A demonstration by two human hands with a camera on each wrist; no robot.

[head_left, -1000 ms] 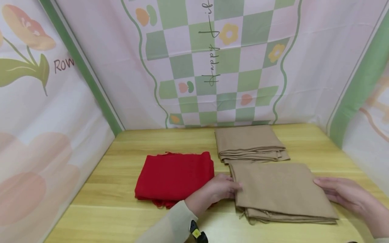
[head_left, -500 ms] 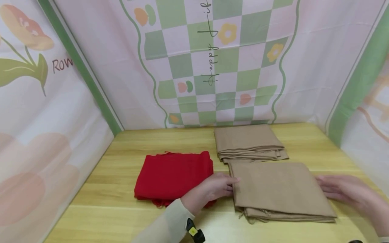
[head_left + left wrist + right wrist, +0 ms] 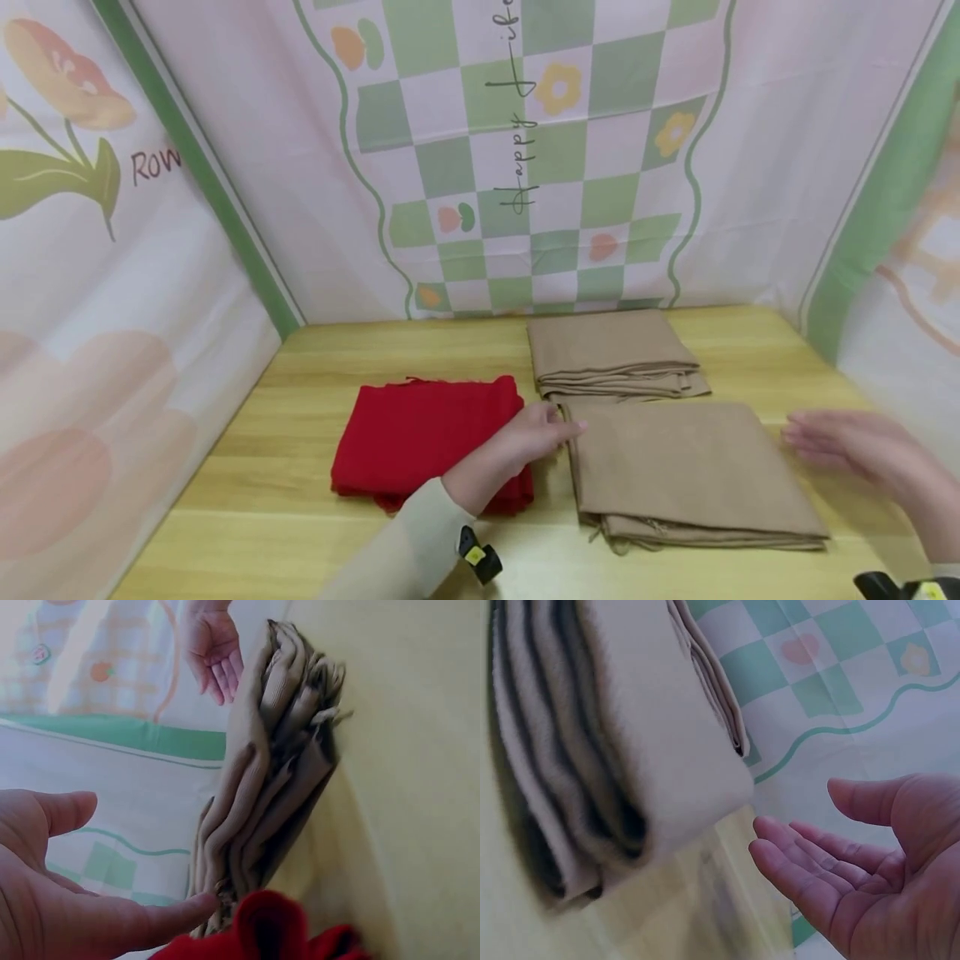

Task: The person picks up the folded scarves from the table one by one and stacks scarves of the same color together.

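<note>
A folded tan cloth (image 3: 697,467) lies at the front right of the table, its stacked, frayed layers showing in the left wrist view. My left hand (image 3: 536,433) is at its far left corner. There the thumb (image 3: 71,810) stands apart from a straight finger (image 3: 165,919) whose tip is right at the layered edge. To the cloth's right my right hand (image 3: 855,450) hovers apart from it, fingers extended and palm turned inward, holding nothing. A folded red cloth (image 3: 420,433) sits left of the tan one, partly hidden behind my left forearm.
Behind the front cloth, a second folded tan cloth (image 3: 611,350) lies close to it. The wooden table (image 3: 247,500) is enclosed at the back and sides by printed fabric (image 3: 480,108) with green checks and flowers.
My left hand has slid away from me along the front tan cloth's left edge to its far corner. The right hand has come off the cloth's right edge. The cloths stay put.
</note>
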